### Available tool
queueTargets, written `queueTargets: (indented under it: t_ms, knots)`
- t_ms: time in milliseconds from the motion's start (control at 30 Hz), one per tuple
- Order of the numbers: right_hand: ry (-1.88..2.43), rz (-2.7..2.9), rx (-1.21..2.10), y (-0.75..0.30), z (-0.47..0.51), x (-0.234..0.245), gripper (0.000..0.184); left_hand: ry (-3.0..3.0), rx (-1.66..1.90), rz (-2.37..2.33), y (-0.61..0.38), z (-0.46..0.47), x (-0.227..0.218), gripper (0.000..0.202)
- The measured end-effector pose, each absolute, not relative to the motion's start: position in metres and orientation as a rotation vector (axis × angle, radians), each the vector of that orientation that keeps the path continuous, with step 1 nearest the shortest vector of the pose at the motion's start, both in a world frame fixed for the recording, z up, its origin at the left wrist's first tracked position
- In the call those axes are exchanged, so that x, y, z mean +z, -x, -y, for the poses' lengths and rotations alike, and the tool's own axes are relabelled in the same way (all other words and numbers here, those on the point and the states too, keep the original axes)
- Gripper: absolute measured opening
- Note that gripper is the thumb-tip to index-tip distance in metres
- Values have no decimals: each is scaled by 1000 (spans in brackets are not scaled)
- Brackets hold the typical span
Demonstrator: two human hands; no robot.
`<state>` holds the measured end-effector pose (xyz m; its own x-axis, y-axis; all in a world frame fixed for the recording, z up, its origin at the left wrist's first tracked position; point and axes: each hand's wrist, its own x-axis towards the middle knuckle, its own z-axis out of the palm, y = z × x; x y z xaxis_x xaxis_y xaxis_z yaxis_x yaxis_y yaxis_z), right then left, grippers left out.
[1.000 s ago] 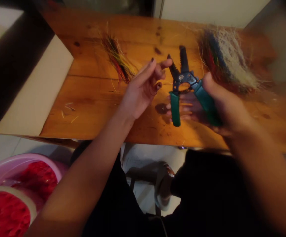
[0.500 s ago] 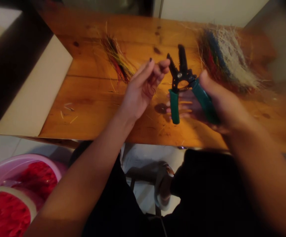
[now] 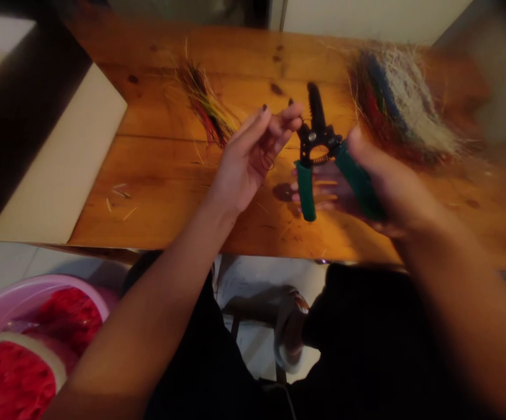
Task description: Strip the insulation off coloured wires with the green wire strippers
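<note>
My right hand [image 3: 379,181] holds a pair of wire strippers [image 3: 312,137] with green handles and dark toothed jaws. The jaws stand apart, and the fingers reach under the handles. Just left of the jaws, my left hand [image 3: 255,149] pinches a thin dark wire [image 3: 266,160], which curls in a small loop below its fingers. The left fingertips hide part of the left jaw, so whether the wire lies between the jaws I cannot tell. Behind the left hand lies a bundle of red, yellow and black wires [image 3: 209,108] on the wooden table [image 3: 169,192].
A larger pile of white, blue and red wires [image 3: 410,105] lies at the back right. Wire scraps [image 3: 122,192] are scattered at the left. A black and white box [image 3: 60,157] stands at the left edge. Below it, a pink tub [image 3: 91,291] contains red pieces.
The wire strippers have shifted slightly left, bringing the left jaw behind my left fingertips. My left hand has barely moved and keeps its pinch.
</note>
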<state>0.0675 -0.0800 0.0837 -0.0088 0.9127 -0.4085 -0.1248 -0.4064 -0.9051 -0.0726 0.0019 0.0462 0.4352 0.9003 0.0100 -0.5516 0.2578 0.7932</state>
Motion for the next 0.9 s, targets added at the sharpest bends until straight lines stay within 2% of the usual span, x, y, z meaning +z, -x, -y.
queueTargets:
  t_ms: [233,500,900]
  knots:
    - [1401,925,1552,-67,79,81,49,-674,1062,-609,73,-2,50,27]
    - [1404,974,1548,-68,78,78,48,-772,1079,-351,76,-4,47,33]
    - [1372,976,1532,-68,79,76,52,-783,1136,-379,77,-6,44,32]
